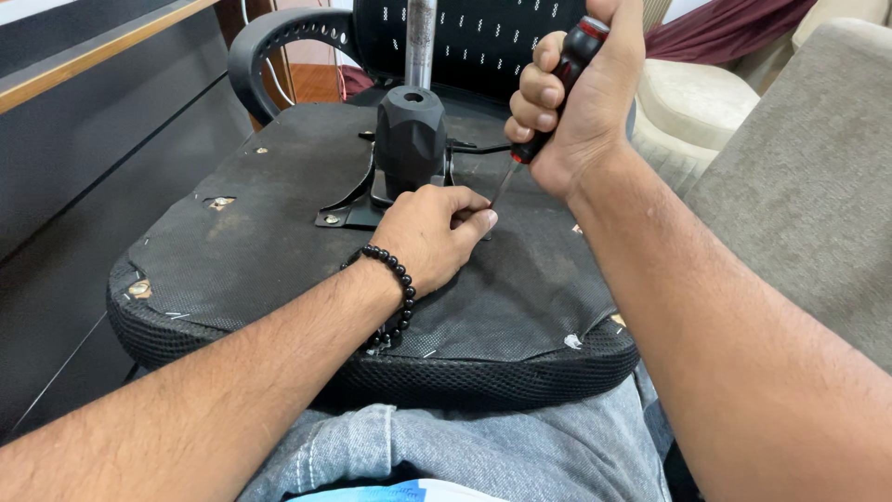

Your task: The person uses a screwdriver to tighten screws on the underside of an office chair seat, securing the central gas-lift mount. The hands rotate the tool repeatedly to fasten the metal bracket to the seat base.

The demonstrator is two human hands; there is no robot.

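An upturned office chair seat [251,232] with black fabric underside rests on my lap. A black metal mounting plate [348,209] with a black plastic hub [410,135] and a chrome column [420,42] sits at its middle. My right hand [571,102] is shut on a black and red screwdriver [557,88], held upright, its tip down on the seat by the plate. My left hand [432,232], with a black bead bracelet at the wrist, rests on the seat and pinches around the screwdriver's tip with thumb and forefinger. What lies under the tip is hidden.
The chair's black mesh backrest [483,42] and a curved armrest [279,42] lie beyond the seat. A dark cabinet with a wooden edge [84,139] stands at the left. A grey sofa cushion [808,167] and a cream cushion [692,102] are at the right.
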